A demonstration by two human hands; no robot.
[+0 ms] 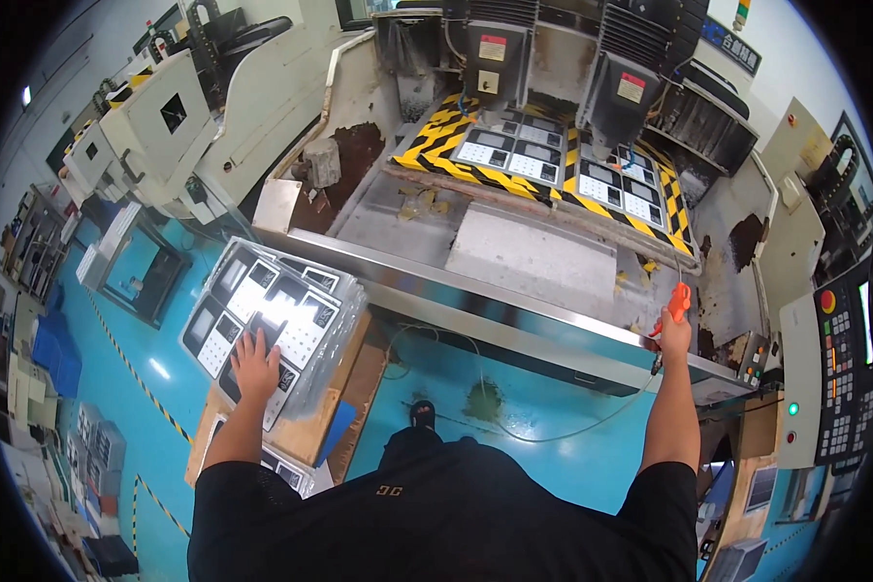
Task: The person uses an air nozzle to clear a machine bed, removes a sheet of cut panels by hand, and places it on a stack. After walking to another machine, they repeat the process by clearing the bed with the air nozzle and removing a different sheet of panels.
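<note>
My left hand (255,365) lies with fingers spread on the top sheet of a stack of panel sheets (231,328). These are printed with white and dark-grey rectangular panels, and clear plastic shows along the stack's side. Out to the right, my right hand (677,337) is wrapped round an orange air blow gun (681,301) at the machine's front edge. A thin hose (563,437) hangs in a loop below it. Inside the machine, more panel sheets (509,155) lie on a bed edged with yellow-black striped tape (427,153), under two spindle heads (495,66).
The stack rests on a wooden stand (306,432) at my left. The machine's metal front rail (456,288) runs across before me. A control panel (839,369) with a red knob stands at far right, and a grey metal frame (141,272) stands on the blue floor.
</note>
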